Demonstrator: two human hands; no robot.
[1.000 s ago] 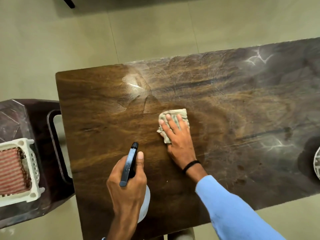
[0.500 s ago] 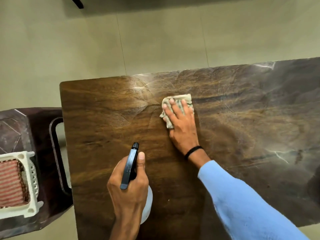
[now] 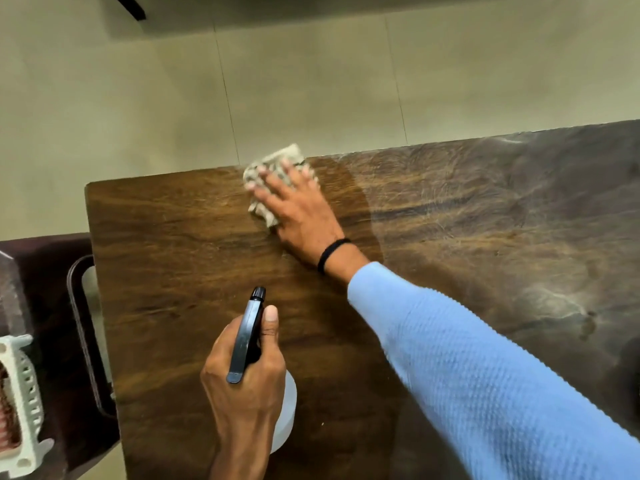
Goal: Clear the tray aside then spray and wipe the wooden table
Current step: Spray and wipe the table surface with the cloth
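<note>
Right hand [image 3: 301, 209] is flat on the cloth [image 3: 273, 168], fingers spread and straight, pressing it onto the wooden table [image 3: 173, 254] at the far edge, upper centre of frame. The cloth is motion-blurred, and its top corner pokes past the table edge over the floor [image 3: 311, 81].

Left hand [image 3: 246, 382] grips the spray bottle [image 3: 247, 337] at lower centre. Its fingers are curled round the neck and the thumb lies along the black head, with the nozzle pointing up-frame. We see the pale bottle body under the hand, near the table's near edge; we can't tell if it touches the top.

The blue sleeve [image 3: 485, 375] runs diagonally from lower right and hides that part of the tabletop. There is a black wristband [image 3: 330, 252] at the wrist.

The right half of the table carries a greyish streaky film [image 3: 519, 202]. The left half is plain brown grain.

The tray [image 3: 20, 393] is off the table at the lower left edge, cut by the frame. It is white and slotted with something reddish inside, and it sits on a dark chair [image 3: 52, 271] just beside the table's left end.

A dark bar [image 3: 131, 6] is at upper left, well apart from everything else.
</note>
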